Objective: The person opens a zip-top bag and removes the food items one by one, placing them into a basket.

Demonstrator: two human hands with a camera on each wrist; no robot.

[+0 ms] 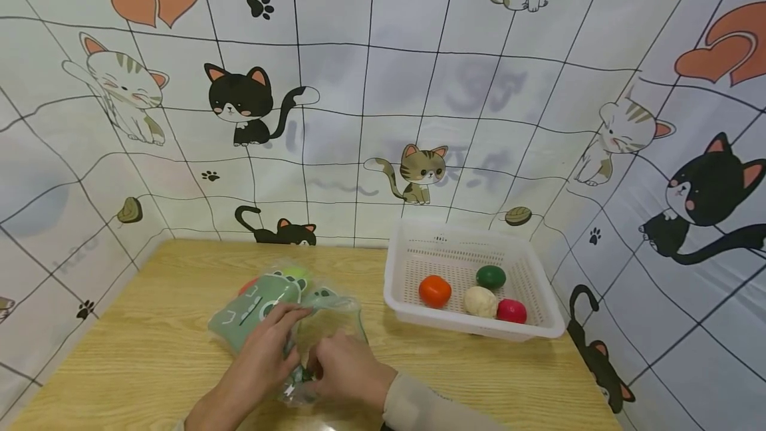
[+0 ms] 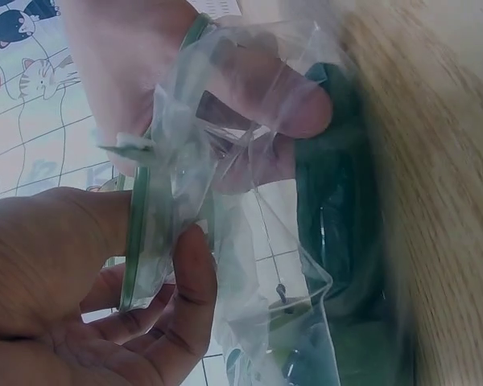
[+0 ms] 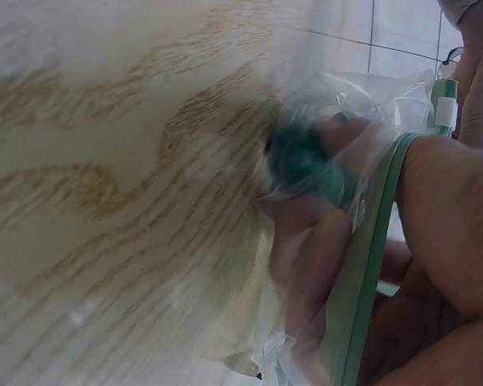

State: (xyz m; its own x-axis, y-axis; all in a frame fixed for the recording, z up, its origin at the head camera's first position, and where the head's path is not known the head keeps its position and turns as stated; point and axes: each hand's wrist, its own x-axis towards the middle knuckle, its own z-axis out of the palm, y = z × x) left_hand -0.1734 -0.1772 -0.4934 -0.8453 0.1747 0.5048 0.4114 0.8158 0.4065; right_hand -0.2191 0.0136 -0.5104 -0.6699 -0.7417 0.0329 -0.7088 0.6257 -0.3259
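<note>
Cat-print sheet (image 1: 335, 85) behind wooden table (image 1: 149, 331). Clear zip bag (image 1: 328, 322) on it, left of white basket (image 1: 455, 323). Left hand (image 1: 269, 344) pinches bag's mouth edge. Right hand (image 1: 350, 366) inside bag, fingers curled round dark-green item (image 3: 296, 161), partly blurred.

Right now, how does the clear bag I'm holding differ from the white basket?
The bag is clear and flexible with green edging; the basket is white and perforated.
The bag is pinched by your left grip, with your right grip inside; the basket stands untouched.
The bag looks smaller than the basket.
Both are open containers.
</note>
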